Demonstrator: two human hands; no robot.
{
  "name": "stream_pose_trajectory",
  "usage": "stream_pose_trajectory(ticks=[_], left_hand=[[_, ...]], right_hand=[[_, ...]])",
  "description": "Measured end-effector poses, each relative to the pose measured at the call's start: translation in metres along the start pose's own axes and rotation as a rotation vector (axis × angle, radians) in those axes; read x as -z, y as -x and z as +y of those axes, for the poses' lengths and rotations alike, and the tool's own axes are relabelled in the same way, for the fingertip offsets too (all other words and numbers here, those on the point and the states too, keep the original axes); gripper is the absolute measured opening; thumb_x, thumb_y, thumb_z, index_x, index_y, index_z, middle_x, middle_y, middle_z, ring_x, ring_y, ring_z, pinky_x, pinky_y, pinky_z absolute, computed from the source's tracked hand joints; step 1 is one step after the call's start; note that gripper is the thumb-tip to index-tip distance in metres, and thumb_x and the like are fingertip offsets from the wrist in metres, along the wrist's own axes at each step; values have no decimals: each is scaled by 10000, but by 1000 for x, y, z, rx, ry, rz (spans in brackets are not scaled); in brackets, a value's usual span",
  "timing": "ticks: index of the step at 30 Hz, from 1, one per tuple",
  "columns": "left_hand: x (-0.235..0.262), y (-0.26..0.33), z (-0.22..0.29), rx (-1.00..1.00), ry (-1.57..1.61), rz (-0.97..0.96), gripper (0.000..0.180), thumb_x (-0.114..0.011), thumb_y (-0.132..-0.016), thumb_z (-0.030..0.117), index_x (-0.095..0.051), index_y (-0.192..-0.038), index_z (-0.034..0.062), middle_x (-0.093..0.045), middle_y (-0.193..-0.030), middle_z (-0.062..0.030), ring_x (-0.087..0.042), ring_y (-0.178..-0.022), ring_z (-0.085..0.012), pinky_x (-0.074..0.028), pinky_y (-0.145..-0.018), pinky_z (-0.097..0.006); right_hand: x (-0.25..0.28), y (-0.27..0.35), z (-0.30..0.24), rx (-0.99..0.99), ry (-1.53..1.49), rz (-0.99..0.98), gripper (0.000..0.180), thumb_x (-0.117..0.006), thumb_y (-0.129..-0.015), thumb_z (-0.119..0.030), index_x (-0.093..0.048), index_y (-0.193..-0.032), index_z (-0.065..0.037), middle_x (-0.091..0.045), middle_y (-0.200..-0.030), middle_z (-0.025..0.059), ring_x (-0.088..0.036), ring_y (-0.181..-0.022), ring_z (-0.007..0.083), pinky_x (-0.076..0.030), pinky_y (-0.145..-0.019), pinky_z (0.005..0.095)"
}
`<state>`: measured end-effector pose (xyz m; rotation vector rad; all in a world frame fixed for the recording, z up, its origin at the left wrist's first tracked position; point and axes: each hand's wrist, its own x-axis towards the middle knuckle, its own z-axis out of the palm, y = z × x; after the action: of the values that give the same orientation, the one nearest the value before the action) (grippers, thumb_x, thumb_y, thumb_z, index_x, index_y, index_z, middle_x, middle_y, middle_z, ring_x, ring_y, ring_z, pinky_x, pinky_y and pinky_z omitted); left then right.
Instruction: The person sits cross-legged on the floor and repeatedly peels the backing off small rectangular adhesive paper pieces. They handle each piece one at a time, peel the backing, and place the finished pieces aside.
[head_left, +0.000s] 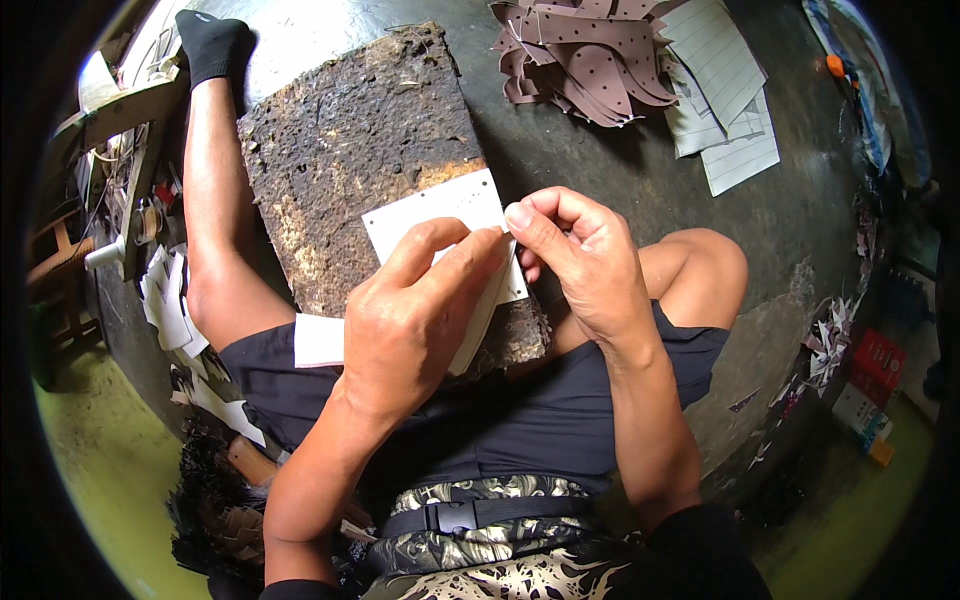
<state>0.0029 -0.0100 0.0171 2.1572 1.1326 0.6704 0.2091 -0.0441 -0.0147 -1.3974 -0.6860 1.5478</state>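
A white, flat, four-sided sheet (pixel 458 202) with small dark dots near its corners lies under the half-curled left hand (pixel 408 305), its grip unclear; the right hand (pixel 592 262) brings thumb and forefinger together, any hold indiscernible.

At the top, right of centre, a heap of mauve strips (pixel 590 60) dotted with dark holes is lying on the dark grey floor (pixel 775 235). Just beside it, toward the upper right, pale lined sheets (pixel 745 160) are overlapping one another. A small orange object (pixel 834 65) is showing near the upper right rim. At the right, shredded scraps (pixel 830 335) are littering the ground near a red box (pixel 877 365). On the left, white offcuts (pixel 172 300) are lying below a wooden structure (pixel 140 110); at the lower left, a black bristly mass (pixel 195 490) is spreading.
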Motion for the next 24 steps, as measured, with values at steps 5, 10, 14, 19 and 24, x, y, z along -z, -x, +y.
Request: stream_pose_trajectory(ticks=[5,10,14,19,24], left_hand=[[-1,-2,0,-43,-29,32,310,-866,-961,53,-824,-1267,80,-750,-1118,-80,-797,-881,-272,-654,-714,-410],[0,-3,1,-34,-67,14,313,-875,-956,66,-827,-1265,83,-753,-1114,-72,-795,-873,-261,-652,-708,-402],[0,-4,1,-41,-85,17,301,-882,-951,77,-833,-1247,89,-754,-1103,-67,-797,-876,-259,-650,-707,-399],[0,-6,0,-37,-94,28,279,-903,-935,106,-843,-1207,92,-757,-1073,-67,-790,-886,-267,-644,-730,-408],[-1,-9,-1,-41,-103,30,273,-919,-923,128,-848,-1186,101,-754,-1059,-68,-770,-890,-280,-629,-761,-417]], right_hand=[[2,-1,8,-33,-139,-12,189,-787,-1143,-214,-774,-1171,-28,-732,-1011,-16,-652,-841,52,-553,-743,225],[0,-2,12,-15,-191,-8,217,-794,-1143,-246,-792,-1137,-29,-727,-950,-36,-632,-804,31,-540,-723,217],[0,-3,14,-3,-204,-19,239,-782,-1153,-270,-795,-1119,-34,-721,-916,-49,-620,-787,18,-529,-709,214],[3,-7,23,27,-128,-37,262,-742,-1179,-293,-773,-1111,-42,-701,-914,-58,-613,-800,22,-529,-729,219],[3,-8,25,40,-171,-59,262,-723,-1191,-303,-741,-1127,-49,-680,-935,-62,-596,-834,22,-509,-745,222]])
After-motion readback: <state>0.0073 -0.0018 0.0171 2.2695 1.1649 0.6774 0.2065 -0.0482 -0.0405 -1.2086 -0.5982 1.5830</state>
